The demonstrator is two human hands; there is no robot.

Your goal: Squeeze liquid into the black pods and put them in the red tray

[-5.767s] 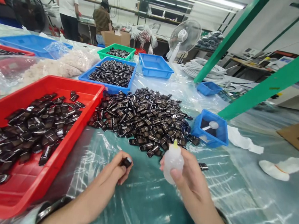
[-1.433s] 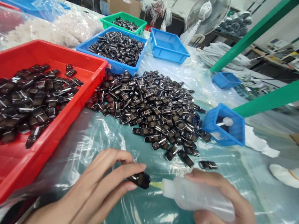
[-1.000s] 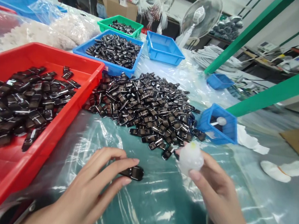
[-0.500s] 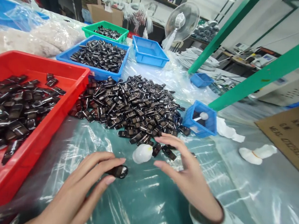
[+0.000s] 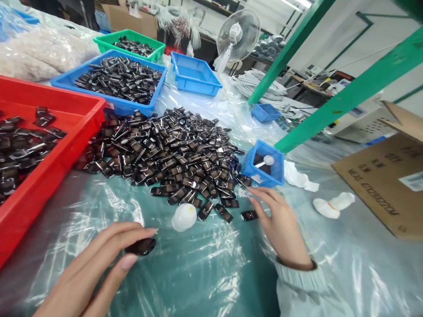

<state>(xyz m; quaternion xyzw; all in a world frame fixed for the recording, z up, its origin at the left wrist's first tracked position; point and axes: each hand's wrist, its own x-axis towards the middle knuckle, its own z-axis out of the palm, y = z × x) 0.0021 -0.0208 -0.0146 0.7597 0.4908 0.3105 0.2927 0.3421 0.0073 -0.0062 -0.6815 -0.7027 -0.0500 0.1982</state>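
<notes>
A small dark glossy piece (image 5: 143, 247) is gripped between the fingers and thumb of my left hand (image 5: 102, 262), low at the centre-left. My right hand (image 5: 278, 221) reaches to the right edge of a large heap of similar dark pieces (image 5: 175, 150); its fingers are apart around a loose piece (image 5: 249, 215), and its fingertips are close to another at the heap's edge. Between the hands stands a white rounded object (image 5: 184, 217) with a yellow spot, in front of the heap.
A red tray (image 5: 66, 165) of dark pieces is at left. Behind the heap are a filled blue tray (image 5: 127, 104), a green tray (image 5: 157, 52) and another blue tray (image 5: 199, 86). A small blue bin (image 5: 275, 174) holds a white spoon. Right: cardboard box (image 5: 371, 192), green posts (image 5: 334, 110).
My right hand has moved away from the white object, rightward to the heap's edge. My left hand still holds its piece. The view has shifted right, showing more of the cardboard box.
</notes>
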